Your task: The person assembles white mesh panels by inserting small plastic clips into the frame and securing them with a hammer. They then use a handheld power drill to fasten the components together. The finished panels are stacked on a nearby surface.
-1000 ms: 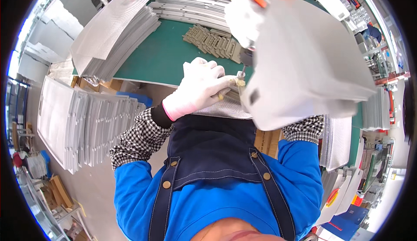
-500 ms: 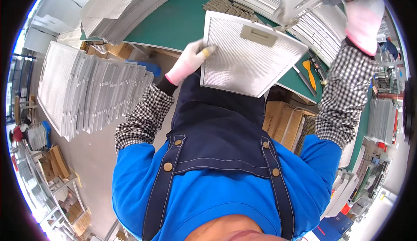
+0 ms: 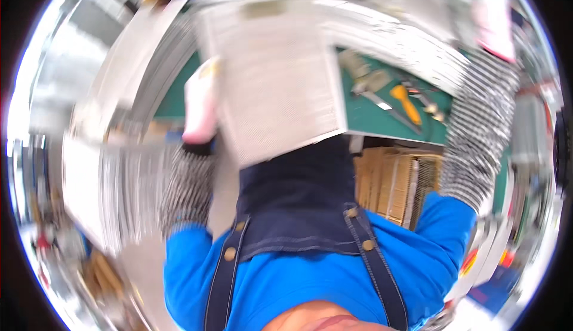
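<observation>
We hold a pale, four-sided panel [image 3: 280, 80], finely textured like mesh, with a thin light rim and a beige patch [image 3: 264, 9] near its far end. Our white-gloved left hand [image 3: 201, 104] has its fingers gripping the panel's left side, over the near edge of the smooth green table [image 3: 367, 116]. Our right hand [image 3: 494, 23], stretched out at the upper right, is too blurred for us to tell how its fingers stand.

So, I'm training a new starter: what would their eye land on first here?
Most likely the large pale mesh panel in the middle, its left edge in the gloved left hand. Next, perhaps, the yellow tool on the green bench, right of the panel. The blurred right hand is at the upper right.
</observation>
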Motion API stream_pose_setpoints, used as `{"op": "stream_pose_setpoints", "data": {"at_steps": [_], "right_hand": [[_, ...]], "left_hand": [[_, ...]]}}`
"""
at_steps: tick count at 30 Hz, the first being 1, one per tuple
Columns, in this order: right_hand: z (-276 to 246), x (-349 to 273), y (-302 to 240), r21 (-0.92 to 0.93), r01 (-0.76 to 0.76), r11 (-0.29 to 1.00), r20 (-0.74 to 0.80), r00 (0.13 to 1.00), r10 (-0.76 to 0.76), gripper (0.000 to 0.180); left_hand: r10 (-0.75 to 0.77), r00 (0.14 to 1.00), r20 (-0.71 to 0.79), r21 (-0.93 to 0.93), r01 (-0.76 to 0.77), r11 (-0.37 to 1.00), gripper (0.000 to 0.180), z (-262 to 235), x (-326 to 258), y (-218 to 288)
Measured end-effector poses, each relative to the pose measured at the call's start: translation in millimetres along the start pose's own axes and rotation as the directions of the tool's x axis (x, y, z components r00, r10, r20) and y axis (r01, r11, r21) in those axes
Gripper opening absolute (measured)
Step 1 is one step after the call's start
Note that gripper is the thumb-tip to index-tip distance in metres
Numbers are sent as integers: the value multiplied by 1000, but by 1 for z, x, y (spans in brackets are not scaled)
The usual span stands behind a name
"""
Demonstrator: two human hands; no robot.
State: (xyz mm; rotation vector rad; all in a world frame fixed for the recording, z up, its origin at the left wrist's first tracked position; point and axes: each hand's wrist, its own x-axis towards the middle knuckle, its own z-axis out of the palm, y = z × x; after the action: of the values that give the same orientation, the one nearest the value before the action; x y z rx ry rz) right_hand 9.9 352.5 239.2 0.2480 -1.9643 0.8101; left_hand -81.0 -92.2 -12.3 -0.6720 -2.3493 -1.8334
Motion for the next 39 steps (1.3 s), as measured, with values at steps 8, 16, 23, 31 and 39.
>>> {"op": "stream_pose_setpoints", "data": {"at_steps": [8, 16, 23, 31, 39], "right_hand": [[-104, -60, 211, -263, -604, 752, -299, 792, 531, 59], [-91, -157, 340, -579, -751, -318, -778, 394, 489, 61], [-142, -135, 331, -244, -854, 459, -290, 516, 806, 59], [-127, -96, 336, 389, -816, 428, -31, 452, 891, 62], [-160, -156, 277, 513, -721, 466, -71, 505, 860, 55]], "left_hand": [[-71, 700, -711, 31, 132, 991, 48, -173, 2, 112], [454, 677, -579, 798, 360, 483, 47, -635, -137, 143], [240, 877, -416, 613, 465, -639, 18, -617, -228, 114], [-152, 764, -627, 584, 332, -741, 18, -593, -263, 48], [659, 599, -456, 793, 609, -5, 50, -399, 16, 93]]}}
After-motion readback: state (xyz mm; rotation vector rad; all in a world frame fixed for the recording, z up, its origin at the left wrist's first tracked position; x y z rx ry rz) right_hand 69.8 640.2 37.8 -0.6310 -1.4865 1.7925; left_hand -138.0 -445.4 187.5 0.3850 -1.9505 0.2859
